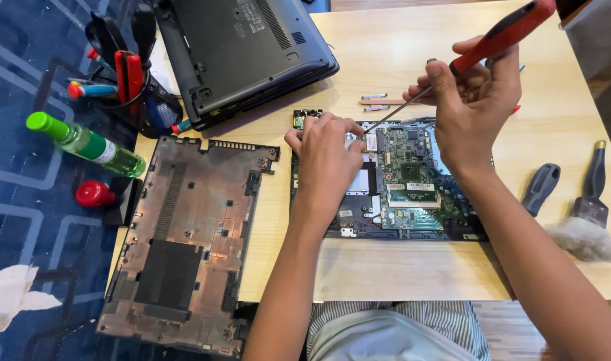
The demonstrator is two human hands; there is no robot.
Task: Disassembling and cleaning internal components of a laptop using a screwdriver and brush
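An opened laptop base with a green circuit board (412, 175) lies on the wooden table (399, 267). My left hand (327, 160) rests on its upper left part, fingertips pinching near a small white part by the board's top edge. My right hand (476, 100) holds a red-handled screwdriver (502, 37) at a slant, its thin shaft running down-left to the same spot on the board.
A removed laptop bottom cover (185, 247) lies at the left, overhanging the table edge. A closed dark laptop (245, 53) sits at the back. A tool holder (128, 73), green bottle (85, 142), small loose parts (379, 101), a grey handle (540, 187) and a brush (589, 214) lie around.
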